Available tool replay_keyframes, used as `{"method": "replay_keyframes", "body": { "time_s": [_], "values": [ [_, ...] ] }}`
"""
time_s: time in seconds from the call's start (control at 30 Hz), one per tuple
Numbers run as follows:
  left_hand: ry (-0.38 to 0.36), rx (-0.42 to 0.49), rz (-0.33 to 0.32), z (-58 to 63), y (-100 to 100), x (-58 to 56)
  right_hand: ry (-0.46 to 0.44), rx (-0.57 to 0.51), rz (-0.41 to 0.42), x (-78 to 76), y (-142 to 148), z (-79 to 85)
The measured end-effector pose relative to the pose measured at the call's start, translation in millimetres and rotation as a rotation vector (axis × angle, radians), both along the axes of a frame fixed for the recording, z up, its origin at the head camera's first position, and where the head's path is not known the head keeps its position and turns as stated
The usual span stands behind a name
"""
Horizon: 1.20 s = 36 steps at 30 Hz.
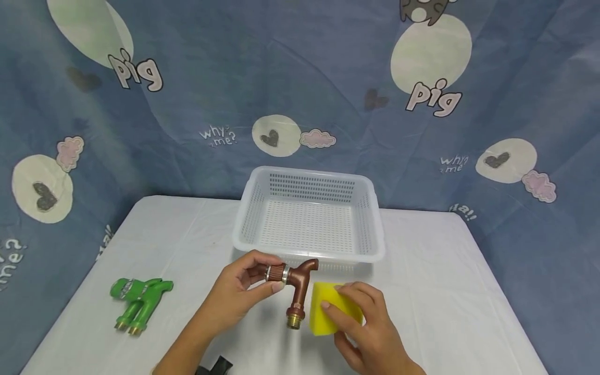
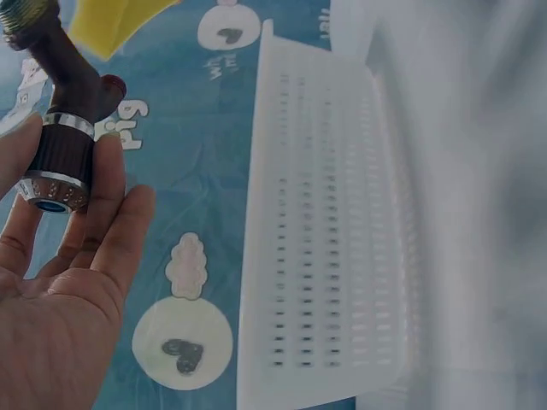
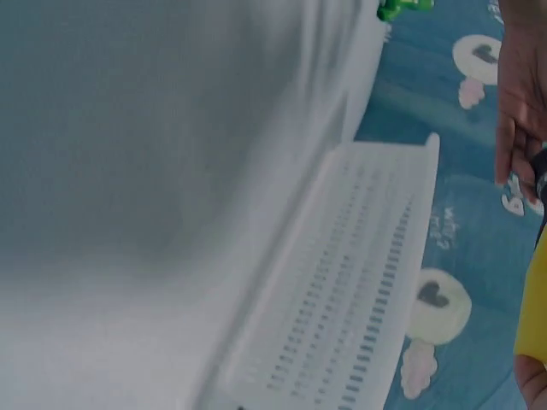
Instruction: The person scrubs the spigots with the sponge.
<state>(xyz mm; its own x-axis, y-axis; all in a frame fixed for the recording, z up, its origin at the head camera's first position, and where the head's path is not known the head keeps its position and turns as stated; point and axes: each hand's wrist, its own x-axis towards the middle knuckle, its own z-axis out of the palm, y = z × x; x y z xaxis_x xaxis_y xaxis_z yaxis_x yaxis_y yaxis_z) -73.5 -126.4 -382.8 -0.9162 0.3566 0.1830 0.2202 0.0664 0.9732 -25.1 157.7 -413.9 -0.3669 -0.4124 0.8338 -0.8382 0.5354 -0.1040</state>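
In the head view my left hand [image 1: 239,286] grips a brown faucet [image 1: 298,286] by its ribbed collar, with the brass threaded end pointing down. The left wrist view shows the ribbed collar [image 2: 64,154] between thumb and fingers. Just to the right, my right hand [image 1: 370,328] holds a yellow sponge [image 1: 323,310], fingertips on its face and thumb below. The sponge stands close beside the faucet's threaded end. At the edge of the right wrist view, the sponge [image 3: 534,307] shows only in part.
A white perforated plastic basket [image 1: 307,252] stands behind the hands on the white-covered table [image 1: 436,271]. At the left lies a green two-outlet faucet [image 1: 140,302]. A black object [image 1: 220,366] sits at the front edge. Patterned blue cloth [image 1: 319,67] hangs behind.
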Motion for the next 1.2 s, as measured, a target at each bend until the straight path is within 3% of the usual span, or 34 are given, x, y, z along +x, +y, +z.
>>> {"method": "replay_keyframes", "body": {
  "time_s": [0.23,0.4,0.6,0.8,1.03,1.2],
  "values": [
    [0.026,0.004,-0.021,-5.2,2,0.1,0.011,-0.101,-0.036,-5.7,-1,15.7],
    [0.067,-0.029,-0.022,-8.0,6,1.6,0.033,-0.053,-0.09,-4.3,-12,22.4],
    [0.064,-0.104,0.008,-5.9,8,3.6,0.079,0.066,-0.123,-4.5,-16,14.8],
    [0.04,-0.141,0.018,-4.5,8,4.1,0.012,0.025,-0.209,-8.3,-8,9.3],
    [0.062,-0.155,0.025,-4.8,7,2.5,0.011,0.021,-0.121,-5.2,-17,6.1],
    [0.064,-0.15,0.008,-6.1,7,2.0,-0.053,0.023,-0.172,-10.6,-13,0.9]
  ]
}}
